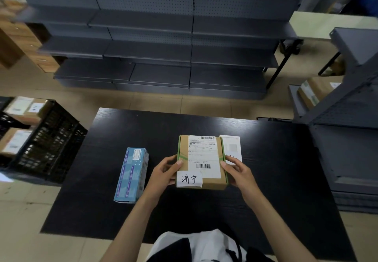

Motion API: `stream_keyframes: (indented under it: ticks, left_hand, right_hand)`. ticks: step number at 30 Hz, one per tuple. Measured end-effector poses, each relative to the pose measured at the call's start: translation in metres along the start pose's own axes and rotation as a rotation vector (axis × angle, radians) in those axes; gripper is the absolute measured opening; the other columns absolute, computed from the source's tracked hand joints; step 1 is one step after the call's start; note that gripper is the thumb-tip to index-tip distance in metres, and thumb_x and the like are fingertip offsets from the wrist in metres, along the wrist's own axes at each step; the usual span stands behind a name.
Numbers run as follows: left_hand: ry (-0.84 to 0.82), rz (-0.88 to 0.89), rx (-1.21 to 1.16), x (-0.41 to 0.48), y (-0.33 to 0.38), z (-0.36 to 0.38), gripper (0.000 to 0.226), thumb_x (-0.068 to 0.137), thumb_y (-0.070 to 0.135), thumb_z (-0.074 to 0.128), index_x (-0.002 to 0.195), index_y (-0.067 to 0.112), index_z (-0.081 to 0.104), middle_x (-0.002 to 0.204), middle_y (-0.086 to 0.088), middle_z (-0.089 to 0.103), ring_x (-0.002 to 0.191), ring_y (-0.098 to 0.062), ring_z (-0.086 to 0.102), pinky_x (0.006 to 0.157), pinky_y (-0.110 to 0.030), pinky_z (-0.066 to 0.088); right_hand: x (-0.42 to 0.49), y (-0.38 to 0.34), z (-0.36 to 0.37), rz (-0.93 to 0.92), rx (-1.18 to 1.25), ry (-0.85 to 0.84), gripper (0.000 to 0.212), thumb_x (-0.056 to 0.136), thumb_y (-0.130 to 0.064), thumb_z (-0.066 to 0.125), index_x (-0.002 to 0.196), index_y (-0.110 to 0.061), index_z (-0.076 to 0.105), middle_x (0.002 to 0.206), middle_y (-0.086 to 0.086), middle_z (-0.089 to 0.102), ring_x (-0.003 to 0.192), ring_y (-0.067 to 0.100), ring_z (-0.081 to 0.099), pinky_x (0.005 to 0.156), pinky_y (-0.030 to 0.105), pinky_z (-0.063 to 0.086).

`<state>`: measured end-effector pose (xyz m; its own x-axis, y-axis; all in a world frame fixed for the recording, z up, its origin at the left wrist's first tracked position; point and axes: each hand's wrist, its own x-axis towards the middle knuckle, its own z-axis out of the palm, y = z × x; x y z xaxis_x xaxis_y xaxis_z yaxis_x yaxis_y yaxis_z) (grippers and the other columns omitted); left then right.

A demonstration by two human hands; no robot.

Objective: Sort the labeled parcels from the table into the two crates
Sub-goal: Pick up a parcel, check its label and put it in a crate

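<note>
A brown cardboard parcel (212, 159) with green edges, a shipping label and a handwritten white tag sits at the middle of the black table (276, 169). My left hand (164, 172) grips its left side, thumb on top. My right hand (238, 170) grips its right side. A long blue box (132, 174) lies on the table to the left. A white parcel (232, 147) lies partly hidden behind the brown one. A black crate (51, 145) on the floor at the left holds several labelled parcels.
Grey metal shelving (163, 53) stands beyond the table. Another grey shelf unit (347, 139) stands at the right, with a brown parcel (316, 91) on a low shelf behind it. Tiled floor lies between the table and the shelves.
</note>
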<state>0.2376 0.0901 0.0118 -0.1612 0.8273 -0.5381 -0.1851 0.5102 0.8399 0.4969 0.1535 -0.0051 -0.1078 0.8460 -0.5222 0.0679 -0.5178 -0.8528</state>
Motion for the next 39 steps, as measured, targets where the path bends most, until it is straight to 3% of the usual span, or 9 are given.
stream_keyframes:
  ticks: [4, 9, 17, 20, 24, 29, 32, 34, 39]
  left_hand:
    - [-0.006, -0.004, -0.006, -0.001, 0.000, -0.004, 0.030, 0.098, 0.036, 0.070, 0.128, 0.035, 0.064, 0.103, 0.008, 0.079, 0.099, -0.014, 0.077, 0.078, -0.029, 0.061]
    - [-0.033, 0.028, -0.018, -0.002, -0.002, -0.011, 0.037, 0.095, 0.029, 0.074, 0.131, 0.031, 0.065, 0.116, 0.003, 0.077, 0.107, -0.015, 0.075, 0.083, -0.032, 0.063]
    - [-0.067, 0.065, -0.021, -0.005, -0.009, -0.022, 0.043, 0.095, 0.021, 0.076, 0.135, 0.031, 0.064, 0.124, 0.010, 0.074, 0.117, -0.010, 0.070, 0.089, -0.033, 0.062]
    - [-0.083, 0.057, -0.030, -0.007, -0.013, -0.027, 0.045, 0.094, 0.021, 0.076, 0.137, 0.031, 0.064, 0.125, 0.010, 0.074, 0.118, -0.011, 0.070, 0.091, -0.034, 0.062]
    - [-0.118, 0.014, -0.051, -0.013, -0.024, -0.036, 0.054, 0.089, 0.024, 0.081, 0.138, 0.033, 0.062, 0.127, 0.006, 0.073, 0.119, -0.014, 0.070, 0.095, -0.040, 0.061]
    - [-0.098, -0.009, -0.119, -0.029, -0.041, -0.045, 0.053, 0.085, 0.024, 0.081, 0.133, 0.037, 0.064, 0.118, 0.007, 0.077, 0.113, -0.016, 0.073, 0.091, -0.039, 0.063]
    - [-0.030, 0.008, -0.164, -0.041, -0.049, -0.054, 0.055, 0.084, 0.022, 0.080, 0.136, 0.032, 0.064, 0.119, 0.002, 0.077, 0.113, -0.021, 0.074, 0.092, -0.044, 0.062]
    - [0.047, 0.034, -0.191, -0.050, -0.053, -0.061, 0.057, 0.083, 0.020, 0.081, 0.137, 0.029, 0.064, 0.120, -0.002, 0.077, 0.114, -0.023, 0.074, 0.092, -0.045, 0.062]
    - [0.284, 0.091, -0.294, -0.087, -0.061, -0.087, 0.047, 0.091, 0.006, 0.076, 0.134, 0.020, 0.063, 0.116, -0.011, 0.078, 0.107, -0.028, 0.076, 0.080, -0.036, 0.065]
  right_hand:
    - [0.001, 0.002, 0.002, -0.004, -0.007, -0.002, 0.028, 0.094, -0.026, 0.074, 0.119, -0.035, 0.067, 0.112, -0.002, 0.075, 0.103, 0.013, 0.072, 0.072, 0.026, 0.059]
    - [0.001, 0.006, 0.001, -0.047, -0.016, -0.024, 0.042, 0.089, -0.025, 0.080, 0.128, -0.032, 0.068, 0.120, -0.007, 0.075, 0.117, 0.016, 0.069, 0.096, 0.045, 0.060]
    - [-0.013, 0.005, 0.004, -0.139, -0.100, -0.043, 0.049, 0.090, -0.014, 0.078, 0.132, -0.034, 0.064, 0.119, -0.017, 0.074, 0.116, 0.006, 0.067, 0.094, 0.036, 0.059]
    - [-0.021, 0.008, 0.008, -0.155, -0.097, -0.029, 0.049, 0.089, -0.013, 0.078, 0.134, -0.030, 0.065, 0.119, -0.013, 0.074, 0.116, 0.007, 0.068, 0.092, 0.033, 0.059]
    - [-0.032, 0.024, 0.014, -0.139, -0.079, 0.025, 0.053, 0.087, -0.020, 0.080, 0.137, -0.028, 0.065, 0.124, -0.008, 0.073, 0.120, 0.011, 0.067, 0.098, 0.039, 0.057]
    - [-0.051, 0.036, 0.023, -0.121, -0.101, 0.011, 0.039, 0.093, -0.019, 0.073, 0.131, -0.029, 0.067, 0.122, -0.012, 0.074, 0.119, 0.009, 0.067, 0.096, 0.033, 0.058]
    - [-0.056, 0.037, 0.025, -0.141, -0.202, -0.033, 0.035, 0.097, -0.024, 0.070, 0.132, -0.029, 0.067, 0.125, -0.011, 0.072, 0.119, 0.005, 0.066, 0.103, 0.034, 0.054]
    - [-0.056, 0.037, 0.026, -0.159, -0.341, -0.066, 0.035, 0.096, -0.033, 0.070, 0.131, -0.038, 0.066, 0.128, -0.015, 0.069, 0.116, -0.003, 0.064, 0.102, 0.030, 0.052]
    - [-0.047, 0.032, 0.045, -0.350, -0.828, -0.171, 0.042, 0.097, -0.048, 0.065, 0.137, -0.041, 0.058, 0.132, -0.026, 0.058, 0.116, -0.005, 0.058, 0.101, 0.033, 0.053]
